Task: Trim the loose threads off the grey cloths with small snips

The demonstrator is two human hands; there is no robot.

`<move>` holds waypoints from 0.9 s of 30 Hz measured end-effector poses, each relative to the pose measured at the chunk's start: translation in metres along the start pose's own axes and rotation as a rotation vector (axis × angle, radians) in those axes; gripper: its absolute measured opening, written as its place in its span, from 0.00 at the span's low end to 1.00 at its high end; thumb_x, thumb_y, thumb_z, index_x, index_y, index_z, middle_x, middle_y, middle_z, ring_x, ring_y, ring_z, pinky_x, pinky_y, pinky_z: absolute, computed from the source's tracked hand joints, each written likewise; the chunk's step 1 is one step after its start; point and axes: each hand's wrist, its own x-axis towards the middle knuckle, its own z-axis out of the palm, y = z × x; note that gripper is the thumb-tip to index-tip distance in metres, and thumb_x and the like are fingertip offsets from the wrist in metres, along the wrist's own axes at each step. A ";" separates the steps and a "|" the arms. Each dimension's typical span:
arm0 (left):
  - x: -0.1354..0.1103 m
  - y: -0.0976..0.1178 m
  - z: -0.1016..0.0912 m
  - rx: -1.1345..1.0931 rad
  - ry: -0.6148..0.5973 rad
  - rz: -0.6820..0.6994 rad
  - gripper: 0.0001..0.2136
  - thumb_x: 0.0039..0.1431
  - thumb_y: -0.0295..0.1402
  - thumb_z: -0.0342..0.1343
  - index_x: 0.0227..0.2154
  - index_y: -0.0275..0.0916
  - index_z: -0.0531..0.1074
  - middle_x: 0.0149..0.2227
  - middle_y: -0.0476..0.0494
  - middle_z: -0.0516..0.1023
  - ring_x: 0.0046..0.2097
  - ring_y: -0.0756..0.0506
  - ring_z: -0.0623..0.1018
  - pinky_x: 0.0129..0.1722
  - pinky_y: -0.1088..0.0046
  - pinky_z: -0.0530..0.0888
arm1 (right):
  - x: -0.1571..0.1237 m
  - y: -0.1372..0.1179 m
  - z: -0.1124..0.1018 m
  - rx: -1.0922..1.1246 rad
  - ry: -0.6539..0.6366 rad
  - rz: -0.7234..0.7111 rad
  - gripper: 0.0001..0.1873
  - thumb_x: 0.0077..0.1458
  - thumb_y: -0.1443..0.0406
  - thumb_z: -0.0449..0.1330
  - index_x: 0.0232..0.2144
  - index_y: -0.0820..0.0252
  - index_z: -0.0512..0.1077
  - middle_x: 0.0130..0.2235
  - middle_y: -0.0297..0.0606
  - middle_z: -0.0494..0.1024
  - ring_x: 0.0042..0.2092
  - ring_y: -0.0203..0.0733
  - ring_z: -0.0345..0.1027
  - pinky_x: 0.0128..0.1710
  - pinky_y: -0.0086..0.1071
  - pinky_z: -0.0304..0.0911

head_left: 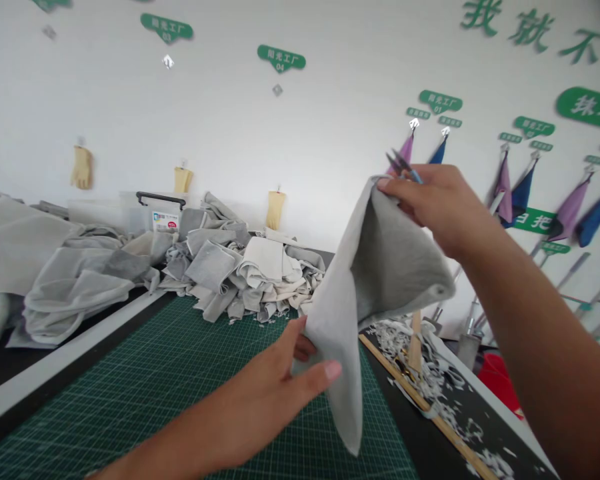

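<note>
A soft grey cloth piece (360,293) hangs folded in the air between my hands, its pale lower corner pointing down over the mat. My left hand (275,387) pinches its lower edge, thumb in front and fingers behind. My right hand (430,203) grips its upper corner and also holds small scissors with blue handles (403,167), their tips pointing up and left. The cloth hides part of the green cutting mat (170,393) below it.
A heap of grey and cream fabric pieces (240,273) lies beyond the mat, with larger grey sheets (65,267) at left. White scraps (420,363) and a wooden strip (420,400) lie on the dark bench at right. A red bucket (497,380) stands beyond it.
</note>
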 end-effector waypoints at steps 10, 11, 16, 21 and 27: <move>0.029 -0.001 0.003 0.238 0.335 -0.068 0.45 0.57 0.58 0.55 0.70 0.52 0.38 0.63 0.31 0.65 0.61 0.32 0.69 0.53 0.50 0.65 | -0.034 -0.010 0.027 0.241 -0.307 0.096 0.16 0.60 0.61 0.65 0.25 0.64 0.67 0.23 0.29 0.55 0.23 0.24 0.50 0.21 0.23 0.38; 0.029 0.002 0.004 0.247 0.335 -0.059 0.44 0.57 0.58 0.55 0.70 0.53 0.39 0.62 0.31 0.66 0.60 0.33 0.71 0.52 0.51 0.66 | -0.039 -0.015 0.028 0.242 -0.335 0.106 0.18 0.61 0.60 0.64 0.24 0.63 0.65 0.23 0.28 0.54 0.22 0.24 0.48 0.21 0.23 0.38; 0.021 0.018 0.019 0.180 0.389 0.107 0.29 0.62 0.48 0.54 0.62 0.45 0.54 0.52 0.32 0.75 0.51 0.35 0.77 0.46 0.57 0.70 | -0.062 -0.040 0.030 0.227 -0.438 0.170 0.21 0.63 0.56 0.61 0.24 0.59 0.59 0.21 0.26 0.52 0.21 0.25 0.43 0.20 0.26 0.39; 0.012 0.032 0.019 0.105 0.415 0.176 0.13 0.66 0.42 0.49 0.47 0.40 0.64 0.35 0.40 0.78 0.34 0.42 0.77 0.31 0.67 0.70 | -0.076 -0.054 0.032 0.197 -0.530 0.182 0.22 0.65 0.55 0.57 0.25 0.58 0.57 0.21 0.25 0.52 0.22 0.28 0.43 0.21 0.28 0.42; 0.024 0.012 -0.022 0.305 0.477 0.187 0.09 0.62 0.28 0.48 0.39 0.40 0.73 0.36 0.45 0.79 0.38 0.44 0.76 0.36 0.70 0.70 | -0.081 -0.034 0.025 0.164 -0.481 0.203 0.18 0.62 0.53 0.60 0.28 0.60 0.65 0.23 0.27 0.55 0.22 0.29 0.46 0.19 0.27 0.43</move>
